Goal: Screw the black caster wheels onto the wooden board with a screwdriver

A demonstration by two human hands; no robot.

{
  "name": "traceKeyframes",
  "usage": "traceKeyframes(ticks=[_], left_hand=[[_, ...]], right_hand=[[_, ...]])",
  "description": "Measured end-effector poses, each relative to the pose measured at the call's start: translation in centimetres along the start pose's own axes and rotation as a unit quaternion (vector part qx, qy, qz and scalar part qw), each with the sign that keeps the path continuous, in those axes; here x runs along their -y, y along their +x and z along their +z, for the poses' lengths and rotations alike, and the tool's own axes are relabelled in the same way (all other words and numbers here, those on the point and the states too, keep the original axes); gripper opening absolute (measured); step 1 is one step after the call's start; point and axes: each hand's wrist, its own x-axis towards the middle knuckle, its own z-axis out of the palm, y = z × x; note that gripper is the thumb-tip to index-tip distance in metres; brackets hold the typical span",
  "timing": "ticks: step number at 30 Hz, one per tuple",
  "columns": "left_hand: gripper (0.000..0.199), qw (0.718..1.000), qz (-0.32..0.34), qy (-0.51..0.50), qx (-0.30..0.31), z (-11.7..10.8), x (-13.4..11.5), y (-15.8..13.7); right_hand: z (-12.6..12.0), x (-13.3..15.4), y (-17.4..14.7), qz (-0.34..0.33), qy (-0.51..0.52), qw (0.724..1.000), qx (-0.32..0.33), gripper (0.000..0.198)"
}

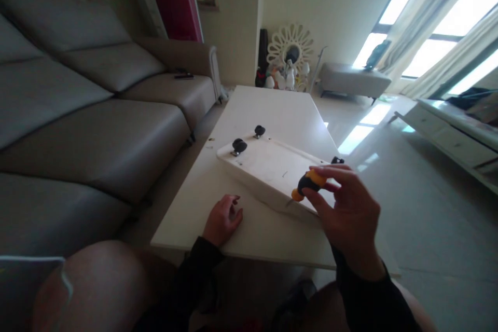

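My right hand (350,212) is closed around a stubby screwdriver (307,183) with an orange and black handle. Its short shaft points down and left, above the near edge of a white tray-like panel (268,158). The panel lies on the table with black caster wheels facing up: one caster (239,146) at the near left corner, another caster (259,130) behind it, and a third caster (337,160) at the right, partly hidden by my hand. My left hand (223,219) rests on the tabletop in front of the panel, fingers loosely curled with a gap to the thumb, nothing held.
The white table (268,101) stretches away from me, with a small dark piece (211,139) near its left edge. A grey-brown sofa (97,129) runs along the left. Behind stand figurines (290,75), a grey bench (352,80) and, at right, a drawer cabinet (451,132).
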Motion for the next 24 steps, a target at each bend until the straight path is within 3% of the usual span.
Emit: traceKeyframes(ticks=[5,11,15,21,24], left_hand=[[0.029,1.0,-0.022,0.001,0.018,-0.1,-0.6,0.0],[0.031,0.999,-0.04,-0.012,0.013,-0.2,-0.6,0.1],[0.032,0.998,-0.045,-0.028,0.021,-0.4,-0.5,0.2],[0.033,0.997,-0.051,-0.053,0.034,-0.9,0.0,0.4],[0.033,0.995,-0.058,-0.069,0.031,-1.1,0.1,0.4]], right_hand=[[4.1,-3.1,-2.5,-0.06,-0.041,0.996,0.046,0.04],[6.1,-6.4,-4.9,-0.043,-0.042,0.997,0.042,0.038],[6.3,-6.9,-5.1,-0.021,-0.042,0.999,0.022,0.04],[6.7,-6.9,-5.9,0.054,-0.074,0.993,-0.08,0.043],[7.0,-6.6,-6.2,0.066,-0.095,0.989,-0.097,0.048]])
